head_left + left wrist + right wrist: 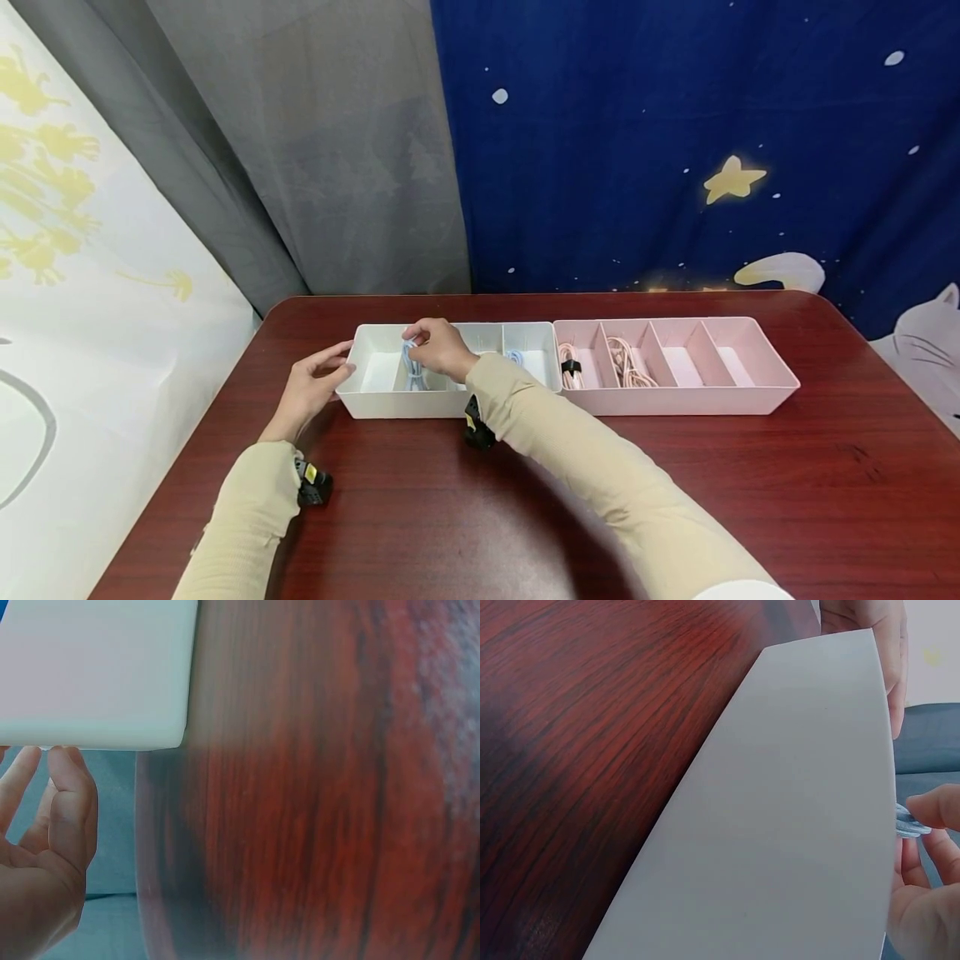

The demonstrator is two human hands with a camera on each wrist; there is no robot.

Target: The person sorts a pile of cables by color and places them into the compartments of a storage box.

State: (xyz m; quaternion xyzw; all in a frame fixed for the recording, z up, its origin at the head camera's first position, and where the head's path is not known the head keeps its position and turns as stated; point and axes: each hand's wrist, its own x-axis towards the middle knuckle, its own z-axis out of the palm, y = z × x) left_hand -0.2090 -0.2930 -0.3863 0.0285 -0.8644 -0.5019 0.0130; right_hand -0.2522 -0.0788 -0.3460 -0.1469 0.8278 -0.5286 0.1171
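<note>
A white divided box (405, 406) stands on the table. My right hand (442, 348) reaches over its near wall and pinches a bundled light blue cable (412, 368) between thumb and fingers. The lower part of the bundle hangs down in the box by the leftmost divider. Beyond the box wall in the right wrist view, the fingers hold the pale blue loops (911, 821). At the box's left end, my left hand (309, 390) rests its fingertips on the end wall, fingers loosely extended. Another blue cable (514, 357) lies in the right compartment, partly hidden by the right arm.
A pink divided box (675, 402) adjoins the white one on the right. Its two left compartments contain a pinkish cable with a black strap (571, 366) and a loose pinkish cable (628, 367). Behind the dark red table (420, 517) hang grey and blue curtains (637, 150).
</note>
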